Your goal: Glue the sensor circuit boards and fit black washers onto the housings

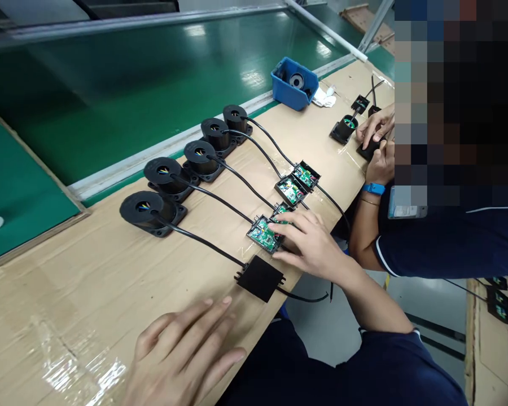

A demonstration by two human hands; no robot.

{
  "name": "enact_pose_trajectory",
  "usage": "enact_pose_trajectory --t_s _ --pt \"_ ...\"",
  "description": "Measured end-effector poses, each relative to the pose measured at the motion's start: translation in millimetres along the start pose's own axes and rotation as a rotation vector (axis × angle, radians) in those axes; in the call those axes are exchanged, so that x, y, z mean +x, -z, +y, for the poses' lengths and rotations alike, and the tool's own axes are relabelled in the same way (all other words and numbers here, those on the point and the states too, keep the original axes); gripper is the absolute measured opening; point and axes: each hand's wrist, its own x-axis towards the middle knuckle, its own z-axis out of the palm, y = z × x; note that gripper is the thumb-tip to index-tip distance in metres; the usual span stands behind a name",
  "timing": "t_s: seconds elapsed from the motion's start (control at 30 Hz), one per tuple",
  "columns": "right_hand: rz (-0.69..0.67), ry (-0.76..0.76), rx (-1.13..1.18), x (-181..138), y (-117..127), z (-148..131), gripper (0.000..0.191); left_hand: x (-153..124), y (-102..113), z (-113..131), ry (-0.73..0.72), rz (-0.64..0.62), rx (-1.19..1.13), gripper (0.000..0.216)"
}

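Note:
My left hand (182, 349) lies flat and open on the cardboard-covered bench (68, 293), holding nothing. Just beyond its fingertips sits a closed black box (260, 277) on a black cable. My right hand (307, 239) rests with spread fingers on an open black box showing a green circuit board (263, 232). Several black round housings (146, 210) stand in a row along the bench's far edge, each joined by a cable to a box. Three more open boxes with green boards (296, 183) lie farther right.
A co-worker in a dark shirt sits at right, both hands (376, 132) on a black part by another round housing (344, 128). A blue bin (293, 83) with black parts stands at the bench's far end. A green conveyor belt (131, 84) runs behind.

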Motion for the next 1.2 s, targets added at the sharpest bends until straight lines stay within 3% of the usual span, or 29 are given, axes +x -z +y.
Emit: enact_pose_trajectory --t_s 0.1,0.27,0.43,0.57,0.67,0.77,0.9,1.03,1.2 --pt "0.095 -0.115 0.028 -21 4 -20 0.036 -18 -2 1 0.08 0.035 -0.029 0.023" --pt "0.122 -0.258 0.078 -50 -18 -55 0.054 -36 -11 9 0.127 0.071 -0.126 0.029" --pt "0.293 -0.319 0.189 -59 -40 -77 0.024 -43 -16 9 0.041 0.077 -0.117 0.023" --pt "0.33 -0.33 0.226 -57 -51 -87 0.061 -46 -16 7 0.027 0.109 -0.091 0.02" --pt "0.347 -0.388 0.345 -57 -57 -91 0.056 -47 -16 6 0.0 0.108 -0.074 0.021" --pt "0.326 -0.444 0.5 -58 -54 -91 0.049 -48 -16 5 -0.009 0.093 -0.079 0.023" --pt "0.191 -0.538 0.82 -54 -43 -85 0.047 -51 -17 2 0.06 0.081 -0.104 0.029" --pt "0.09 -0.651 1.093 -44 -41 -80 0.052 -54 -20 -1 0.1 0.08 -0.105 0.034" --pt "0.064 -0.728 1.259 -40 -41 -79 0.06 -52 -21 -1 0.098 0.068 -0.102 0.041"
